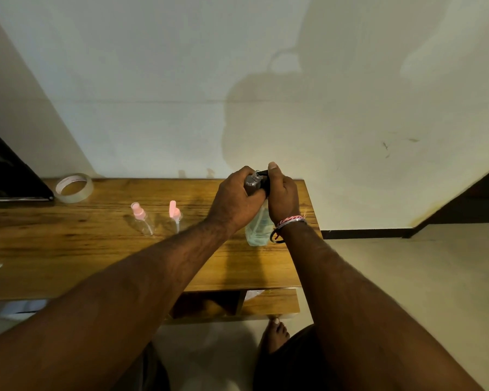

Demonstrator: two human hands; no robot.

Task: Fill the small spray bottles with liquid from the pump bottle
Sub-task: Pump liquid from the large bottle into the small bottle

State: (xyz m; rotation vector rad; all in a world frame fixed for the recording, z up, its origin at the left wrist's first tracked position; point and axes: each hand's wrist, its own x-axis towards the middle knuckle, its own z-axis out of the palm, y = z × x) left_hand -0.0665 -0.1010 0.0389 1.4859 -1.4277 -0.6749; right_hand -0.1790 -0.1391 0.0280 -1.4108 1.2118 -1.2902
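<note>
- Two small spray bottles [142, 218] with pink caps stand on the table [68, 244], well left of both hands.
- Left hand [235, 198] curls around a third small bottle [253, 180], mouth tilted toward the pump spout.
- Right hand [283, 197] grips the pump bottle [259, 230] head, thumb up; the bottle stands upright directly below.

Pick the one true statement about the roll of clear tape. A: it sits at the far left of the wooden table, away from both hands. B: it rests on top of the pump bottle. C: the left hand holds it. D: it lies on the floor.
A: the roll of clear tape lies on the wooden table near its far left edge, while both hands work at the pump bottle.
</note>
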